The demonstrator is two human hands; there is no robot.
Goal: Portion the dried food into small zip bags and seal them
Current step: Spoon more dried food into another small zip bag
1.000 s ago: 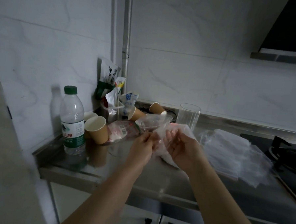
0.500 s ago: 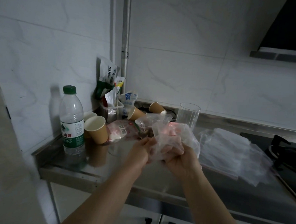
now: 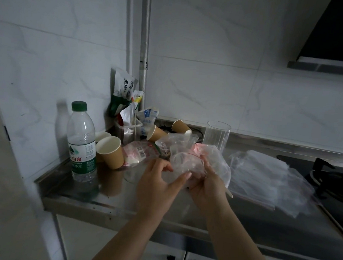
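Above the steel counter (image 3: 111,198) I hold a crumpled bundle of clear zip bags (image 3: 187,160) with a pink-red seal strip. My left hand (image 3: 158,182) pinches its lower left side with thumb and fingers. My right hand (image 3: 207,183) grips the bundle from the right and underneath. A pink-and-white food packet (image 3: 139,152) lies flat on the counter just behind my left hand. Whether any dried food is inside the held bags cannot be made out.
A water bottle (image 3: 81,141) and paper cups (image 3: 110,152) stand at the left. Snack packets (image 3: 123,89) lean in the corner. Behind my hands are two tipped cups (image 3: 156,132) and a clear glass (image 3: 217,135). Spare clear bags (image 3: 267,178) lie right, beside a gas hob (image 3: 335,178).
The bag bundle has been turned and bunched tighter between both hands. My left hand has shifted from the top edge to the lower left side.
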